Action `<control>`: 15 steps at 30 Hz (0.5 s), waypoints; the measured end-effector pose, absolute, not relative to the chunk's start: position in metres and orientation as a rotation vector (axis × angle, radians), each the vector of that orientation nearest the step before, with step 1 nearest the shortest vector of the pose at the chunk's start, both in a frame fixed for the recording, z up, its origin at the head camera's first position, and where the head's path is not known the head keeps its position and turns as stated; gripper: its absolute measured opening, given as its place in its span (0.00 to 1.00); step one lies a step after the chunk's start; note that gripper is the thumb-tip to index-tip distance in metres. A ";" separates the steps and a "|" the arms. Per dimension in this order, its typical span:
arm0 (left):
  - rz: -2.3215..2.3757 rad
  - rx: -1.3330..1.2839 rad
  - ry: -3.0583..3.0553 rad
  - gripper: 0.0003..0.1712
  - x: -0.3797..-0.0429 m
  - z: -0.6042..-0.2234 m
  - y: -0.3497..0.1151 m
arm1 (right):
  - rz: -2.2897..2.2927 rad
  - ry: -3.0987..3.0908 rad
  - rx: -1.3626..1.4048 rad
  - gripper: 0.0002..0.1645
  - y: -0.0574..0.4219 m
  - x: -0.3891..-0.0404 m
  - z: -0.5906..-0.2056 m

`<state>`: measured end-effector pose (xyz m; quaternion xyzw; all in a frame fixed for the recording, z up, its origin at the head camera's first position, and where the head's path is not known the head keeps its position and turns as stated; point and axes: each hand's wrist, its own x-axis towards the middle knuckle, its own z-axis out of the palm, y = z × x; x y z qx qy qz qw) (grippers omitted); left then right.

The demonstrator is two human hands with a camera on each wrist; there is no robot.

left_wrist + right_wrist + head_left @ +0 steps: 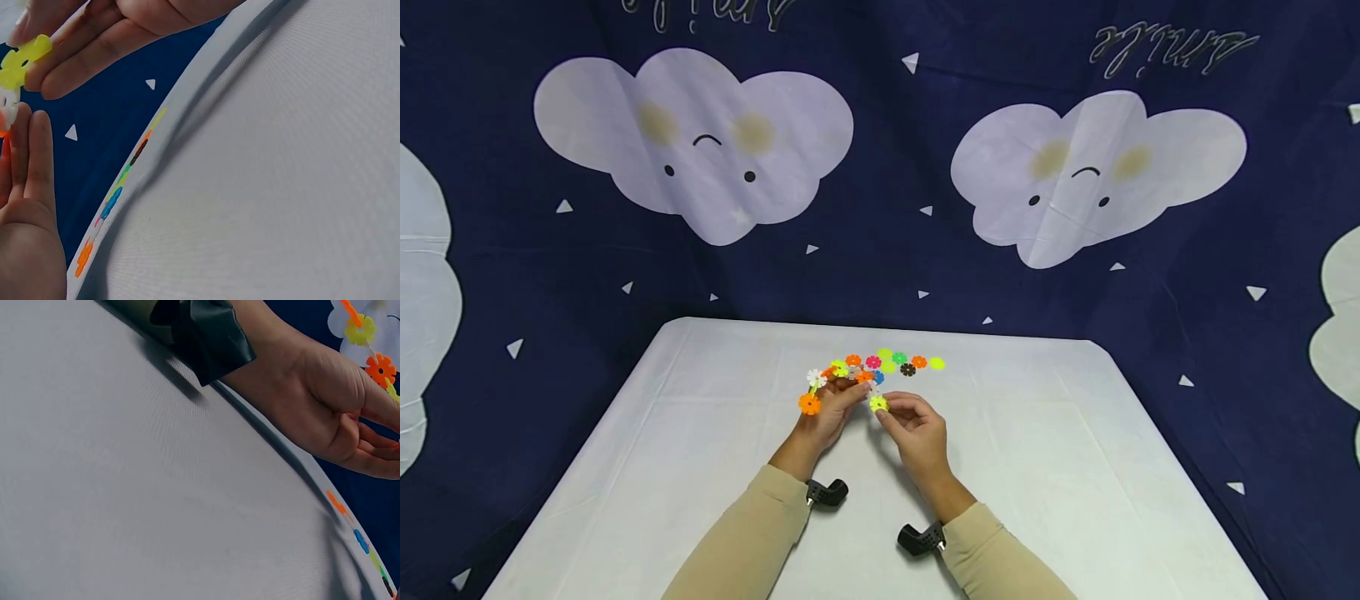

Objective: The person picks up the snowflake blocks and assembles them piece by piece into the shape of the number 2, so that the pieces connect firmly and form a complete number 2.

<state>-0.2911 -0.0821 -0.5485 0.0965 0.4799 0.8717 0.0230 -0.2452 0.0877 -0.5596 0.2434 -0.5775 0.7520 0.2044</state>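
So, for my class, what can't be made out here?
Head view: exact number of pieces by the left hand, overlapping.
Head view: upper-left lettering, cut by top edge.
Left wrist view: white piece, cut by left edge.
Right wrist view: right hand, fingertips past right edge.

The flower pieces point(809, 408) looked like smooth plastic, the desk point(1060, 467) bore matt cloth, and the backdrop point(880, 167) was creased fabric.

Flower-shaped pieces point(899, 358): over dozen; wrist devices point(917, 541): two; table point(1075, 467): one; cloud faces point(711, 167): two.
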 end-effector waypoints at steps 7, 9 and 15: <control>2.747 0.306 1.406 0.15 -0.290 -0.547 -0.081 | 2.185 -1.617 0.665 0.10 0.088 -0.245 -0.561; 2.740 0.302 1.404 0.14 -0.290 -0.546 -0.082 | 2.168 -1.639 0.648 0.10 0.088 -0.245 -0.561; 2.698 0.345 1.433 0.09 -0.290 -0.547 -0.084 | 2.056 -1.730 0.609 0.08 0.087 -0.243 -0.561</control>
